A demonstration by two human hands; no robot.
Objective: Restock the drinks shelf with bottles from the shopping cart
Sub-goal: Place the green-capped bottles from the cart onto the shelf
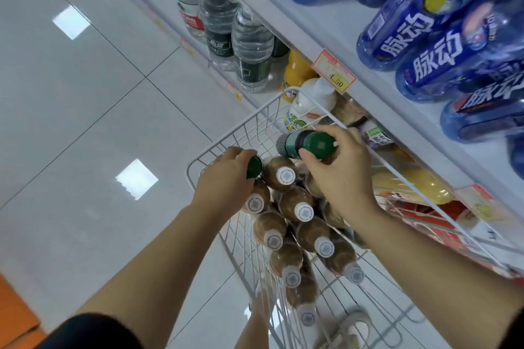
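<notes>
While left hand [226,181] grips lower bottle [254,167], right hand [343,178] holds raised bottle [304,144]

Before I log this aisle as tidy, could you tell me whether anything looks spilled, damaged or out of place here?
Nothing stands out. The white-capped brown bottles stand cap-up in the cart, with no spill showing. The left hand grips a green cap; the right hand holds a green-capped bottle.
</notes>
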